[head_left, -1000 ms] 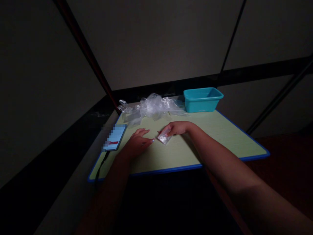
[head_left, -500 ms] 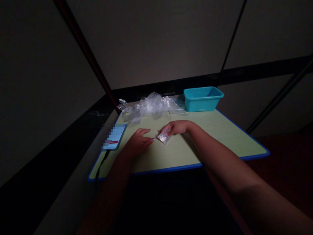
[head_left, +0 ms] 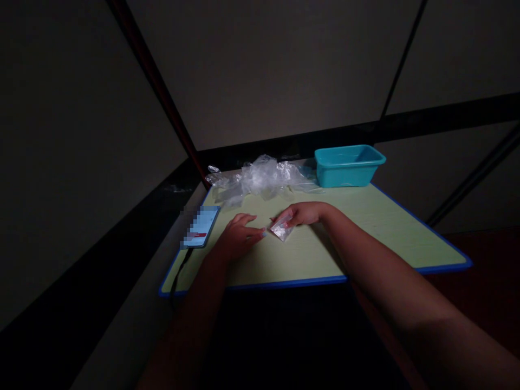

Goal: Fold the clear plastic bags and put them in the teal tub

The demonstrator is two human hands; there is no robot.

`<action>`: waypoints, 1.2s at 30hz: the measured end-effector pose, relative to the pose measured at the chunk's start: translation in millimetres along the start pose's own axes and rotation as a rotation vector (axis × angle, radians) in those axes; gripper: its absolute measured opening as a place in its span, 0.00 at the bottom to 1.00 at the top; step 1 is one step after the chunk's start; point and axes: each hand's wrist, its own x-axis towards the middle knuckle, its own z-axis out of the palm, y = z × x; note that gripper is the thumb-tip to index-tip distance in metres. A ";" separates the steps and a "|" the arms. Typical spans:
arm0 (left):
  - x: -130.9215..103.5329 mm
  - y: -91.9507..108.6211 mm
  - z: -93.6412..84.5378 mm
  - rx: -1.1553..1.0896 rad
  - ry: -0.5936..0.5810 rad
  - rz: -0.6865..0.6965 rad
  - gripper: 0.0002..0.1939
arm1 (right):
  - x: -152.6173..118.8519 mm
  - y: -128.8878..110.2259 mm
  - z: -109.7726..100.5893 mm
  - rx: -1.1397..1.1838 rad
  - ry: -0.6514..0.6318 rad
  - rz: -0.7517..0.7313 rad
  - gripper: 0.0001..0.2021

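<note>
A small clear plastic bag, folded to a compact shape, is pinched between the thumb and fingers of my right hand, just above the table's middle. To its left is my left hand, its thumb and fingers apart and nothing between them. The left thumb tip comes close to the bag's left corner; a small gap seems to separate them. Beyond both hands, a loose heap of crumpled clear plastic bags lies along the table's far side.
A turquoise plastic basket stands at the far right of the pale green table, which has a blue edge. A phone with its screen lit lies at the left edge, near a dark strap. Wall panels rise behind.
The whole view has shifted, so everything appears a little further right. My left thumb, close to the bag's corner before, stays near it; the right hand keeps its hold.
</note>
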 end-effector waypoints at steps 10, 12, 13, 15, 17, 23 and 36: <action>1.0 1.9 -1.3 0.044 -0.012 0.006 0.18 | -1.0 0.4 -0.2 -0.001 0.025 0.006 0.22; 1.2 2.2 -1.6 0.044 -0.019 0.002 0.19 | -1.2 0.3 -0.2 0.000 0.021 0.006 0.22; 1.2 2.4 -1.7 0.043 -0.021 -0.001 0.19 | -1.2 0.4 -0.3 -0.001 0.019 0.005 0.22; 1.3 2.7 -1.9 0.037 -0.027 -0.007 0.18 | -1.1 0.6 -0.6 -0.008 0.016 0.005 0.22; 1.3 2.8 -1.8 0.031 -0.026 -0.007 0.18 | -0.8 1.0 -1.1 -0.009 0.016 0.005 0.22; 1.2 2.3 -1.2 0.016 -0.010 0.006 0.18 | 0.2 1.6 -0.5 0.030 0.045 0.007 0.24; 0.2 4.3 -3.6 0.043 -0.025 0.037 0.19 | -5.4 -14.2 4.5 -0.034 -0.019 -0.049 0.21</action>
